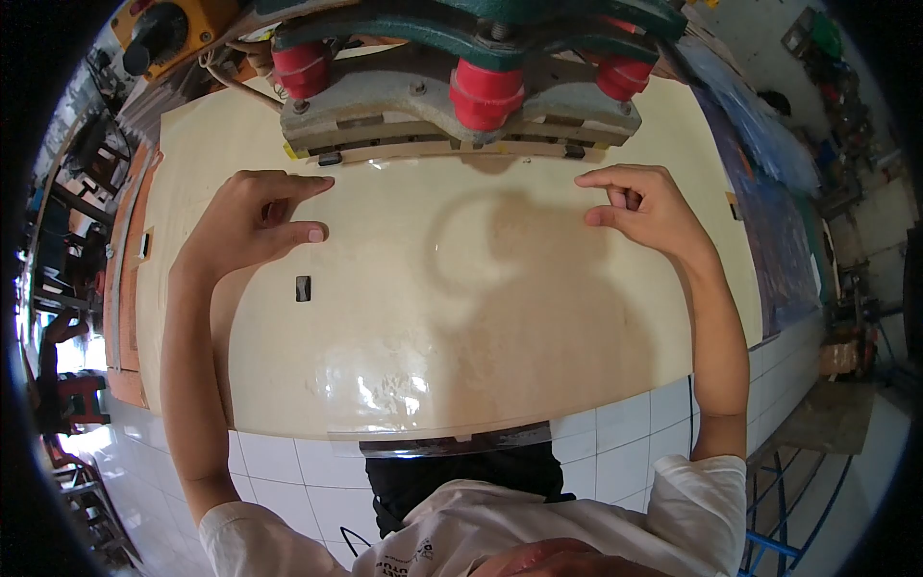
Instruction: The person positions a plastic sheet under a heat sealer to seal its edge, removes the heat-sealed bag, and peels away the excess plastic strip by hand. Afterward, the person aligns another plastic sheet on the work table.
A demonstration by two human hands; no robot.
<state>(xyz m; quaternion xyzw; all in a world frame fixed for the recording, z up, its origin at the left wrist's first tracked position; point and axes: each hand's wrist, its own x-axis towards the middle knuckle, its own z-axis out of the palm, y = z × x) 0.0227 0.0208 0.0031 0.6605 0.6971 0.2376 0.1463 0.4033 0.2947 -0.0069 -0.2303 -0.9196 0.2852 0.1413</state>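
My left hand (260, 216) is above the left part of the cream-coloured board (385, 231). Its index finger points right, towards a small black block (330, 159), and the thumb is held apart below. Opposite it, my right hand (644, 207) is in a similar pose, index finger and thumb apart and pointing left. A second black block (574, 152) is just beyond its index fingertip. I see nothing held in either hand. Another small black piece (304, 288) lies on the board below my left hand.
A grey metal machine head (385, 106) with red fittings (487, 94) hangs over the board's far side. Glossy clear plastic (375, 394) covers the near edge. At upper left is a yellow box with a black knob (154, 43). Plastic sheeting (750, 125) lies at right.
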